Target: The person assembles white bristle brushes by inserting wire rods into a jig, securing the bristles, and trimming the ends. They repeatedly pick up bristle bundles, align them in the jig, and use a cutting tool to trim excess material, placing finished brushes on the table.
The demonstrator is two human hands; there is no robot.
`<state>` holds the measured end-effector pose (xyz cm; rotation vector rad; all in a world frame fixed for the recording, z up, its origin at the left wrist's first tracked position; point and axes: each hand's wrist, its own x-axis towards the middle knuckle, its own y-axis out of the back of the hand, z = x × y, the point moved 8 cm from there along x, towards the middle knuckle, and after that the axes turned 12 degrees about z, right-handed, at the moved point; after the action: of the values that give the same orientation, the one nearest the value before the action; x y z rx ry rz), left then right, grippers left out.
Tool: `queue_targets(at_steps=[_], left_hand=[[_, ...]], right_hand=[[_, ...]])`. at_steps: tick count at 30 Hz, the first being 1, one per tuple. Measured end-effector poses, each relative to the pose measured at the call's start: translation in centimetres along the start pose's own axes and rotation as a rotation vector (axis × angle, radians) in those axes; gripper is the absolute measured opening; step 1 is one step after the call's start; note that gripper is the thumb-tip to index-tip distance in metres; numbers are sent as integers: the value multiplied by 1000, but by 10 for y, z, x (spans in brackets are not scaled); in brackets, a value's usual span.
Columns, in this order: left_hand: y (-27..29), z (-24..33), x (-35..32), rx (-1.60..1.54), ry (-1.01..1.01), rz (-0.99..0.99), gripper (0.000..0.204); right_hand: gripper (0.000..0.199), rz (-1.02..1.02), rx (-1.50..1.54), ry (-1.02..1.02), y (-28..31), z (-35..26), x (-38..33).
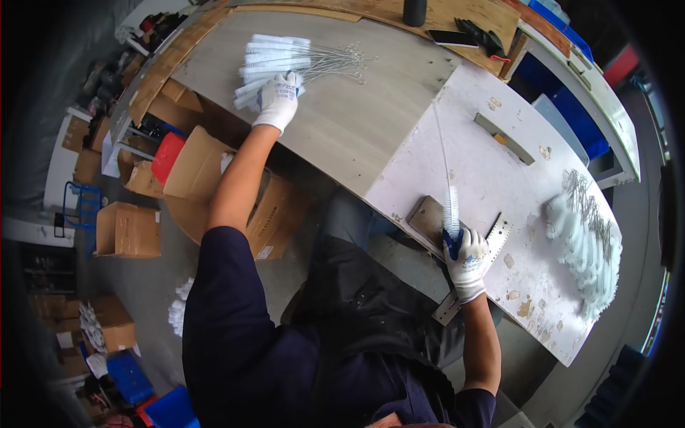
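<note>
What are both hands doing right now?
Left white-gloved hand: over white wire-stemmed bristle brushes; grip unclear.
Right white-gloved hand: closed, holding one white wire-stemmed brush.

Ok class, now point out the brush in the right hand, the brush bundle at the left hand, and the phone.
Brush [451, 207]: head view, on its pale bristles.
Brush bundle [275, 60]: head view, on its bristled part.
Phone [452, 38]: head view, on its dark face.

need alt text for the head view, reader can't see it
A person's gloved right hand holds a white bristle brush over a workbench, while the gloved left hand touches a bunch of wire-stemmed brushes. A heap of fluffy brushes lies at the bench's right end.
</note>
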<state>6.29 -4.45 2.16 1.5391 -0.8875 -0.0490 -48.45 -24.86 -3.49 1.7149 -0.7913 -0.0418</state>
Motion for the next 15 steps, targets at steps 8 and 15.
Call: queue_targets(at_steps=[8, 15], left_hand=[[45, 54, -10, -949, 357, -363, 25], [22, 136, -63, -1479, 592, -472, 14]], right_hand=[[48, 291, 123, 18, 31, 9, -4], [28, 398, 294, -193, 38, 26, -1]])
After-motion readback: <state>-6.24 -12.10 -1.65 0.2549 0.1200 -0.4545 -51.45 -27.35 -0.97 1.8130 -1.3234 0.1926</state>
